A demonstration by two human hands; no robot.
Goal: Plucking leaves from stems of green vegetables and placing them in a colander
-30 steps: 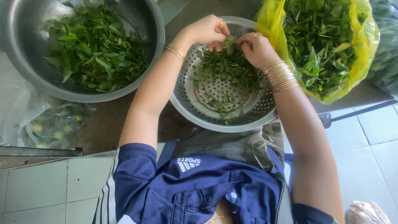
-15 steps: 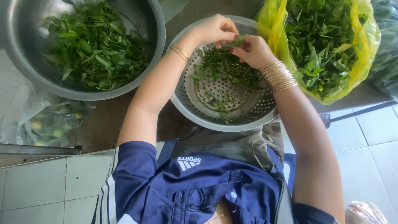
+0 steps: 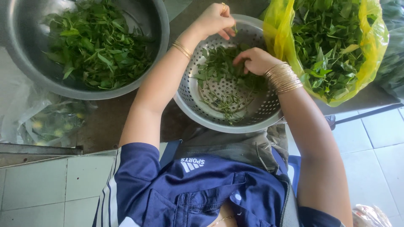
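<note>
A dull, perforated metal colander [image 3: 252, 115] sits beside a glossy yellow plastic bag [image 3: 282, 38].

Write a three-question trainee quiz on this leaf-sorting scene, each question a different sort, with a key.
1. True or false: the right hand rests on the green leafy stems inside the perforated round metal colander.
2. Multiple choice: the leaves beside the person's right wrist sit in A) a wicker basket, B) a yellow plastic bag, C) a cardboard box.
3. Fill in: the left hand, raised at the colander's far rim, pinches a small green ____.

Key
1. True.
2. B.
3. Sprig. The large solid round metal bowl of green leaves lies off to that hand's side, untouched.
</note>
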